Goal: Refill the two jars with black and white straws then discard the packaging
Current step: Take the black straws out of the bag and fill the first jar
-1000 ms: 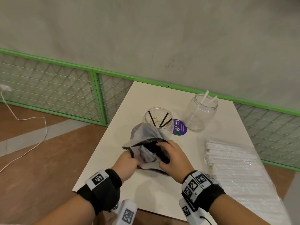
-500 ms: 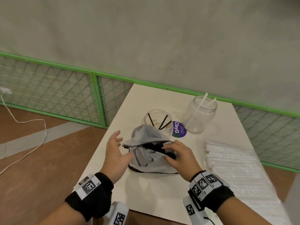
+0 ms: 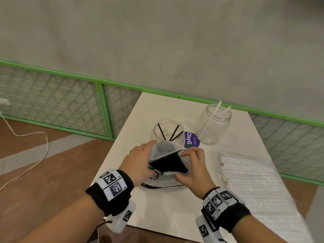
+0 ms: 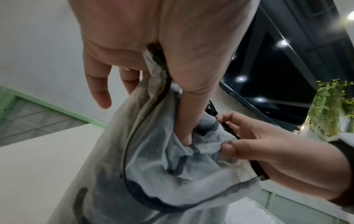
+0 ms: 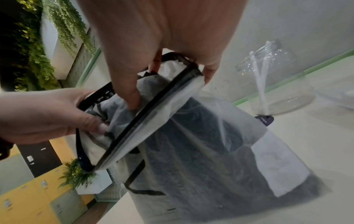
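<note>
Currently gripping the translucent bag [image 3: 166, 155] of black straws [image 3: 168, 166] from both sides: left hand [image 3: 140, 160] pinching the dark-edged mouth on its side, right hand [image 3: 192, 165] pinching the opposite lip, thumb and fingers curled into the film. Held just above the bench [image 3: 157, 207], right in front of the black-straw jar [image 3: 169, 132], with only a few black straws standing in it. Farther right, the second jar [image 3: 213, 125] holding two white straws, and the wrapped white-straw pack [image 3: 254, 181] lying near the bench's right edge.

Likely risks from here: pulling the thin mouth apart unevenly and tearing the film, spilling straws across the bench or onto the floor. Tipping the bag with its soft mouth wider than the jar opening, sending straws past the rim. Bumping the near jar with the bag's body, so close behind, and knocking it toward the purple sticker [image 3: 191, 142] or the second jar. Losing the slippery film on one side, letting the load sag and slide out.
</note>
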The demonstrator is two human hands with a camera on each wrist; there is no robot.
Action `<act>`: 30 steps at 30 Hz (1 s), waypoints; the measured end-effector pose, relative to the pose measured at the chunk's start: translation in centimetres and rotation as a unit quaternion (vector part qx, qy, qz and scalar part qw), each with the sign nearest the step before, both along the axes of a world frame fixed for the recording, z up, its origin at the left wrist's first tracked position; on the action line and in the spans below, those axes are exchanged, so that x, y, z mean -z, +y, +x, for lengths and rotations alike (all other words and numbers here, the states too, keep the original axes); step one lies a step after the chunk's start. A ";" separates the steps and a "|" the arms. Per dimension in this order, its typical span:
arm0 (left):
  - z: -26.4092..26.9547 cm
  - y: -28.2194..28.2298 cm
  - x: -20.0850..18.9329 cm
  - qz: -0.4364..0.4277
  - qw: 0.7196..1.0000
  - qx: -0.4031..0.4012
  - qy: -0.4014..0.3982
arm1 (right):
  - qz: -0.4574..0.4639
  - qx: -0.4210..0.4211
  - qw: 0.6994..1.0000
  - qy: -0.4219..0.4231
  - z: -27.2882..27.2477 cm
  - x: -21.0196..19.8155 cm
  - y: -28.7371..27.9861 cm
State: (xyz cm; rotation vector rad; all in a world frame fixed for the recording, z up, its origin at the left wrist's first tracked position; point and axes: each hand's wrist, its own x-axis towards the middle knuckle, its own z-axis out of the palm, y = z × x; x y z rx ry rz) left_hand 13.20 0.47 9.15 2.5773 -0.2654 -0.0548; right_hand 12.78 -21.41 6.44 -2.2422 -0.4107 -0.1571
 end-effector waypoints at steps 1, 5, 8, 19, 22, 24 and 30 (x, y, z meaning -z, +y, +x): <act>0.1 -0.1 0.1 -0.008 1.000 0.006 0.002 | -0.007 -0.004 1.000 0.013 0.0 0.0 0.0; 0.5 -0.3 0.2 -0.018 0.999 0.038 0.000 | -0.093 -0.003 0.995 0.044 0.6 -0.5 0.9; 0.7 0.0 0.0 -0.056 0.997 0.037 0.025 | -0.077 0.004 0.995 0.068 0.9 -0.9 1.8; 0.9 1.9 -0.5 -0.198 0.974 0.010 0.110 | 0.074 -0.057 0.988 0.122 1.4 -0.8 1.8; 1.1 2.3 -0.3 -0.223 0.964 0.023 0.142 | 0.027 -0.079 0.983 0.161 1.7 -0.4 2.1; 1.1 2.5 -0.3 -0.219 0.965 0.026 0.145 | 0.021 -0.080 0.981 0.178 2.0 -0.4 1.9; 1.3 2.5 -0.4 -0.244 0.955 0.035 0.163 | 0.035 -0.084 0.979 0.180 1.8 -1.2 1.5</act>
